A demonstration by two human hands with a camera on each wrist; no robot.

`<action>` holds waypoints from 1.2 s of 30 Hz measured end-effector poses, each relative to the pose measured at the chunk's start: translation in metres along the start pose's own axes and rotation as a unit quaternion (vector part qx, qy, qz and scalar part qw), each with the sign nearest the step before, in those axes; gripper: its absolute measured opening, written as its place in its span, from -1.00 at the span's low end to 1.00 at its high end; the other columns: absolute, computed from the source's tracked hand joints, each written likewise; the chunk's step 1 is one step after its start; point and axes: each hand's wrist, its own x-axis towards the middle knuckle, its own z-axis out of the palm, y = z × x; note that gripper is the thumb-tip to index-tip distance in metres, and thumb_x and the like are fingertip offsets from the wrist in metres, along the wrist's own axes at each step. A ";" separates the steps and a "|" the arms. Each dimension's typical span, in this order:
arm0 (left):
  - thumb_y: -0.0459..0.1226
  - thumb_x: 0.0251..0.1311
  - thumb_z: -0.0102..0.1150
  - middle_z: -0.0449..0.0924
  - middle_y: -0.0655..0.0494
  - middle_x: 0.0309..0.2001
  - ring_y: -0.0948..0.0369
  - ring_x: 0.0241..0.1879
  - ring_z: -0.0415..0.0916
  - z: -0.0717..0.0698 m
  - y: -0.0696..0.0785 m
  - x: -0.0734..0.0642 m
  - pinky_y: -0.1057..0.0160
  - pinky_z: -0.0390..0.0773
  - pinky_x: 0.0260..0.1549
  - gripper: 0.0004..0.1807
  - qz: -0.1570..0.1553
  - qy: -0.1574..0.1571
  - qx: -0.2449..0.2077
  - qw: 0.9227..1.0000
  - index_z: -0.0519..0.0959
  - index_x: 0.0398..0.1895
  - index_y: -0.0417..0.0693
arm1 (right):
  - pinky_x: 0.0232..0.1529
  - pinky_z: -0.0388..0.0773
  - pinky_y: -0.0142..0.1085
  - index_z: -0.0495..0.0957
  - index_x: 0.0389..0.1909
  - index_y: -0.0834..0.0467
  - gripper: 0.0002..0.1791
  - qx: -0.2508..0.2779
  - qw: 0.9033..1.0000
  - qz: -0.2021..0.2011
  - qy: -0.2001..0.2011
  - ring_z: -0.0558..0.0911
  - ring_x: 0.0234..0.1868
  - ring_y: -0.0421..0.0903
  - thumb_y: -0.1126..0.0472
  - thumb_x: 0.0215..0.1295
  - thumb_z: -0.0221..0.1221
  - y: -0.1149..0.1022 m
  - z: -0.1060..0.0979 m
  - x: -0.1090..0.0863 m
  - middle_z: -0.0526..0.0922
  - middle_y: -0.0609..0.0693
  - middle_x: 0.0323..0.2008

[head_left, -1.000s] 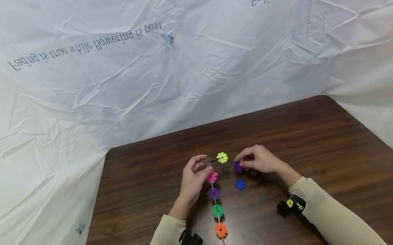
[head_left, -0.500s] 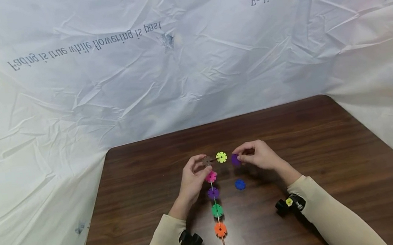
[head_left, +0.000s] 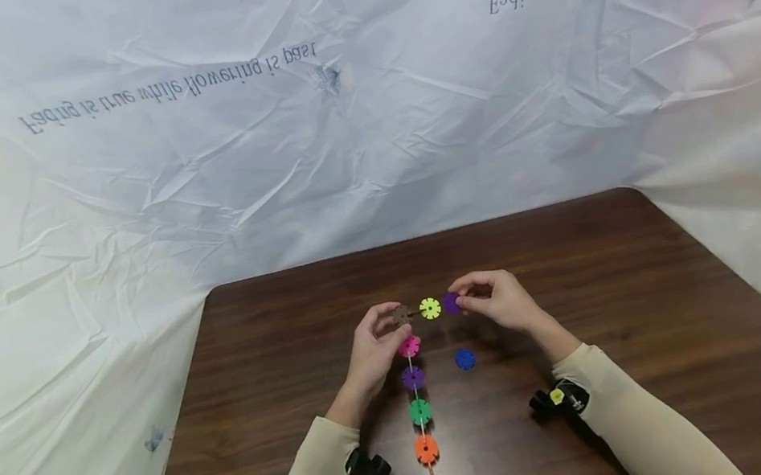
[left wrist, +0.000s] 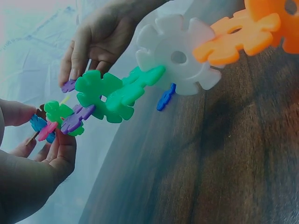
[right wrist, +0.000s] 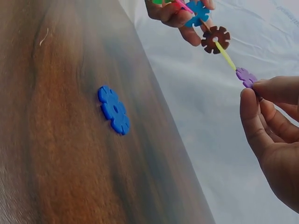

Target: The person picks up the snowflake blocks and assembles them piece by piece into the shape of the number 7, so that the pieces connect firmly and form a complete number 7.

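My left hand [head_left: 370, 348] grips the upper part of a chain of notched plastic snowflake discs, near a brown disc [right wrist: 216, 39] and a blue disc [right wrist: 197, 14]. Toward me the chain runs through pink [head_left: 409, 346], purple [head_left: 412, 377], green [head_left: 420, 411] and orange [head_left: 426, 449] discs, with others set edge-on between them. A yellow disc [head_left: 430, 308] sticks out to the right from the brown one. Between thumb and fingertips, my right hand [head_left: 499, 303] pinches a separate purple disc [right wrist: 244, 77] at the yellow disc's edge; how deeply their slots engage is unclear.
One loose blue disc [head_left: 465, 359] lies flat on the dark wooden table [head_left: 573, 259], below and left of the right hand. White printed sheeting [head_left: 366, 134] hangs behind the table and along its sides. Each wrist wears a small black camera [head_left: 369, 466].
My right hand has moved the purple disc up and leftward, from apart to against the yellow disc. The left hand and chain have hardly moved, and the blue disc lies where it was.
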 end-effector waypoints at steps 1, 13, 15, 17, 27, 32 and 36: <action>-0.50 0.18 0.22 0.53 -0.16 -0.02 -0.01 -0.06 0.58 0.000 -0.001 0.000 0.34 0.56 -0.19 -0.54 0.000 0.000 -0.002 1.000 0.44 0.17 -0.28 | -0.27 0.62 0.04 0.66 -0.09 0.20 -0.80 0.000 1.000 -0.001 0.002 0.68 -0.38 0.08 0.29 0.28 0.26 0.001 0.001 0.000 0.66 0.13 -0.34; -0.47 0.19 0.22 0.54 -0.30 0.03 -0.13 0.00 0.56 0.000 -0.005 -0.003 0.34 0.57 -0.15 -0.54 0.004 -0.004 -0.006 1.000 0.43 0.18 -0.31 | -0.30 0.64 -0.27 0.68 -0.17 0.08 -0.86 -0.046 0.997 -0.045 0.041 0.66 -0.34 -0.17 0.28 0.26 0.28 0.009 0.010 -0.002 0.66 -0.03 -0.32; -0.47 0.19 0.22 0.55 -0.29 0.03 -0.21 0.04 0.54 0.000 -0.005 -0.003 0.33 0.57 -0.14 -0.54 0.004 -0.006 -0.007 1.000 0.44 0.18 -0.29 | -0.29 0.62 -0.32 0.69 -0.18 0.04 -0.86 -0.060 0.996 -0.051 0.048 0.65 -0.33 -0.19 0.27 0.26 0.29 0.011 0.011 -0.002 0.67 -0.05 -0.30; -0.46 0.19 0.23 0.56 -0.26 0.02 -0.20 0.04 0.54 0.000 -0.005 -0.003 0.32 0.58 -0.14 -0.55 0.004 -0.007 -0.008 1.000 0.44 0.17 -0.28 | -0.30 0.61 -0.32 0.69 -0.18 0.02 -0.85 -0.065 0.995 -0.056 0.052 0.64 -0.33 -0.20 0.27 0.25 0.29 0.012 0.011 -0.002 0.67 -0.06 -0.31; -0.44 0.21 0.23 0.57 -0.22 0.02 -0.17 0.04 0.55 0.000 -0.004 -0.001 0.33 0.57 -0.13 -0.54 0.000 -0.008 0.001 1.000 0.45 0.19 -0.28 | -0.27 0.64 -0.26 0.69 -0.19 0.05 -0.86 -0.066 0.993 -0.071 0.062 0.65 -0.32 -0.21 0.28 0.25 0.29 0.013 0.012 -0.001 0.68 -0.05 -0.30; -0.41 0.20 0.26 0.56 -0.26 0.05 0.01 -0.02 0.59 0.000 -0.004 -0.001 0.31 0.56 -0.11 -0.53 -0.002 -0.008 0.012 1.000 0.46 0.19 -0.26 | -0.30 0.63 -0.30 0.69 -0.19 0.03 -0.86 -0.070 0.992 -0.078 0.064 0.64 -0.31 -0.23 0.27 0.25 0.30 0.012 0.013 -0.001 0.69 -0.08 -0.29; -0.40 0.21 0.26 0.56 -0.28 0.06 -0.02 0.00 0.58 0.000 -0.004 -0.002 0.29 0.56 -0.11 -0.54 0.000 -0.008 0.019 1.000 0.46 0.19 -0.26 | -0.29 0.62 -0.31 0.70 -0.21 0.05 -0.86 -0.075 0.989 -0.101 0.072 0.64 -0.29 -0.23 0.30 0.23 0.30 0.014 0.015 -0.002 0.71 -0.08 -0.27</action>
